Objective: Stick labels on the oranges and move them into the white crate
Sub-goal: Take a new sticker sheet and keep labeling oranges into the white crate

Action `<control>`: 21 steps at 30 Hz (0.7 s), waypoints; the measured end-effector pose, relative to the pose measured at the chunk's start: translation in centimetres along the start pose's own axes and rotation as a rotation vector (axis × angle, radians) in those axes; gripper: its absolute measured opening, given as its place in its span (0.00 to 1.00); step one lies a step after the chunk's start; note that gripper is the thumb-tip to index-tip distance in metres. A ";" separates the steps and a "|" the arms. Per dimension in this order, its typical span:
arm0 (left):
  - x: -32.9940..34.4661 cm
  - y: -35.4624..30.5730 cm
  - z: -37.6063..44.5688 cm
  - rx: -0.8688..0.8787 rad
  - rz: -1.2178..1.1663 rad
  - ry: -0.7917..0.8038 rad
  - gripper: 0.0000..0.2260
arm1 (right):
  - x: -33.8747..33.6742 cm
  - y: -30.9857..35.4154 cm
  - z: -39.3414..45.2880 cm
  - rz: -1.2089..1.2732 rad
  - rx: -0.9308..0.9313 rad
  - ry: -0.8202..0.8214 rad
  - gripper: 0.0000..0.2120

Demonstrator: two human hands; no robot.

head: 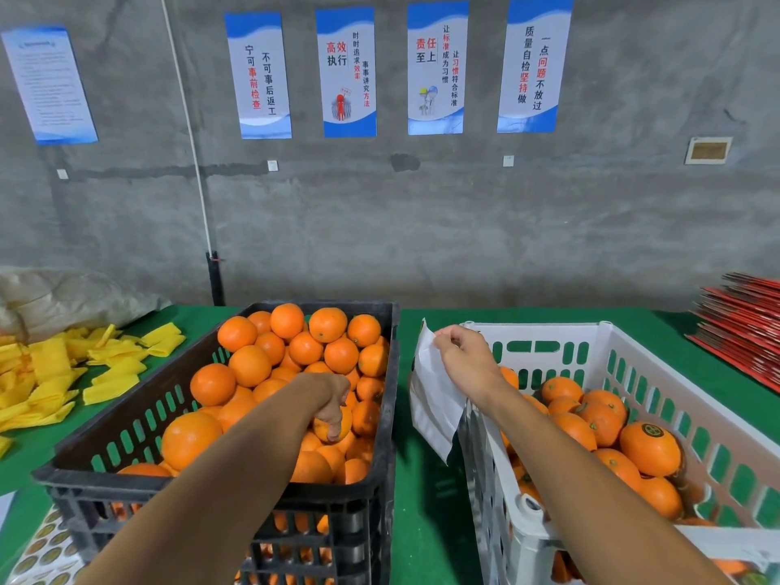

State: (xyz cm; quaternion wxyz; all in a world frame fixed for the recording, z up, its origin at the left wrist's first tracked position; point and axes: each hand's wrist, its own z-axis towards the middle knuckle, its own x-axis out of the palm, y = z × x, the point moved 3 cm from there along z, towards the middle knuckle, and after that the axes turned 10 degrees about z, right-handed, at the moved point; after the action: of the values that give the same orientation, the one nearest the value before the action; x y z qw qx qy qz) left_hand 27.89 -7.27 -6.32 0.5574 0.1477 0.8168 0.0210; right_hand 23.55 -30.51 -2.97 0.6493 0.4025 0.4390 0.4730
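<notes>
Currently, step in hand: picking the next orange while the other hand is working at the label backing sheet.
Left hand (333, 409): reaching down into the black crate (386, 420), fingers curling round one orange (327, 428) near the crate's right wall; the orange is partly lifting clear of its neighbours or sitting on top of them, cannot tell which.
Right hand (466, 361): fingertips pinching the top edge of a white backing sheet (432, 399), which is hanging over the near-left wall of the white crate (608, 335); whether a label is coming off between the fingers is too small to tell.
Unlabelled stock: oranges heaping the black crate, none showing a label from this angle.
Finished stock: oranges lying in the white crate; one labelled orange (650, 447) is showing a dark round sticker on top.
Spare labels: a sticker sheet (40, 546) lying at the lower left on the green table (422, 500), just beside the black crate.
Other items: yellow foam nets (63, 373) spreading at the left; red flat cartons (747, 331) stacking at the far right.
Next move, as judged: bringing the gripped orange across to the right hand, pressing a label onto its skin, then setting it down gently among the fruit in the white crate.
</notes>
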 end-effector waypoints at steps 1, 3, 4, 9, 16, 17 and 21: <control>-0.5 0.1 0.1 0.004 -0.021 -0.017 0.33 | 0.0 0.0 0.0 0.007 -0.001 -0.001 0.10; -1.9 0.3 -0.3 0.034 -0.109 -0.148 0.34 | 0.0 0.1 0.0 0.006 -0.004 0.000 0.09; -3.0 0.5 -0.6 0.048 -0.154 -0.274 0.33 | 0.0 0.2 -0.1 0.006 -0.005 0.003 0.09; -7.1 -0.2 -2.1 0.133 -0.316 -0.857 0.29 | 0.0 0.2 0.0 0.026 -0.003 0.007 0.09; -8.3 -4.8 -3.6 0.316 -0.445 -1.066 0.31 | -0.1 0.2 0.0 -0.018 -0.012 0.044 0.11; -8.4 -5.4 -3.9 0.352 -0.468 -1.078 0.32 | -0.1 0.0 0.2 -0.023 -0.020 0.043 0.11; -9.2 -7.6 -5.2 0.469 -0.515 -1.156 0.31 | 0.0 0.0 0.2 0.001 -0.021 0.055 0.11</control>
State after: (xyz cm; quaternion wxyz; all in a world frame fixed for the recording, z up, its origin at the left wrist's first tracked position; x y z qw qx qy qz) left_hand 24.50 -16.30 2.47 0.8451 0.0529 0.3794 -0.3729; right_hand 23.80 -30.50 -2.92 0.6411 0.3827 0.4515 0.4886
